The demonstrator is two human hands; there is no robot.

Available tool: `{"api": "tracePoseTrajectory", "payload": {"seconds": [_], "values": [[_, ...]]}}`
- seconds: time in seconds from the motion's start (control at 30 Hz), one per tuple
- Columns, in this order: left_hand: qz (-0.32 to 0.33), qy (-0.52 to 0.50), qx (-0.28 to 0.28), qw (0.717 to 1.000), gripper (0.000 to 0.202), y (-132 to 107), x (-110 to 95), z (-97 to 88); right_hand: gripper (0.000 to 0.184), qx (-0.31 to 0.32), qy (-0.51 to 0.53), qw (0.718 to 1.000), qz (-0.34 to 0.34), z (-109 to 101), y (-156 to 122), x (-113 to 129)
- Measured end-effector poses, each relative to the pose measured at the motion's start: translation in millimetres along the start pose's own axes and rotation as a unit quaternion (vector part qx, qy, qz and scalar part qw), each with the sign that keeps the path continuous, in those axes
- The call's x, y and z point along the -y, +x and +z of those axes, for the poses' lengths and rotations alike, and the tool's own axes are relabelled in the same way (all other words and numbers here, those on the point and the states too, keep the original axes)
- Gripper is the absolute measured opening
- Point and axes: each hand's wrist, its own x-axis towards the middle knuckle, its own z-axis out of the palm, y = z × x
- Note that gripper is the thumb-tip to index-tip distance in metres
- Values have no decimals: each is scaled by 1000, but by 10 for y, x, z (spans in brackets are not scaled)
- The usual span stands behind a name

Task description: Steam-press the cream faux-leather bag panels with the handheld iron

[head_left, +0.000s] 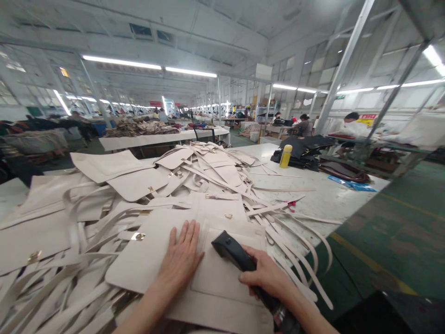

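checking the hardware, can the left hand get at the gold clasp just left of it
Probably yes: the left hand holds nothing, lying spread on the pale panel, and the gold clasp shows uncovered nearby, with nothing visible blocking the way.

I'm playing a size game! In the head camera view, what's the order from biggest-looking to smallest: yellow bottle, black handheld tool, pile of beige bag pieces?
1. Pile of beige bag pieces
2. Black handheld tool, helped by nearness
3. Yellow bottle
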Motion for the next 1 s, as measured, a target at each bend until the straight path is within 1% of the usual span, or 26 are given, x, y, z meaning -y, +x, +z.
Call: {"api": "tracePoseTrajectory", "payload": {"seconds": [0.07,0.17,0.27,0.37,0.47,0.53,0.57,0.63,0.73,0.8,0.9,0.97,1.0], "values": [[5,25,-12,1000,58,-68,-54,71,59,25,-5,1000,9,8,208,83],[13,40,-19,999,58,-148,-85,118,50,44,-4,999,18,20,545,169],[19,41,-12,999,56,-156,-75,154,37,56,-5,998,34,45,899,253],[21,42,9,999,53,-124,-69,161,27,73,-14,996,55,96,1259,376],[17,53,25,998,50,-101,-88,116,24,71,-23,996,50,160,1530,533],[14,62,30,997,49,-103,-105,76,29,55,-25,998,30,169,1593,632],[13,65,34,997,49,-107,-111,59,32,43,-25,999,16,150,1577,672],[11,64,44,997,49,-111,-117,37,38,11,-22,1000,-14,41,1446,718],[8,51,57,997,48,-64,-107,10,44,-50,-20,998,-45,-295,1045,673],[6,46,75,996,45,31,-104,-32,49,-94,-22,994,-43,-577,700,561],[12,33,123,992,33,250,-148,-123,44,-169,-18,985,-25,-928,179,298],[17,18,135,991,31,405,-225,-145,42,-209,-13,978,-8,-1052,-107,101],[20,9,130,991,34,475,-273,-127,42,-221,-9,975,2,-1080,-220,8]]}}
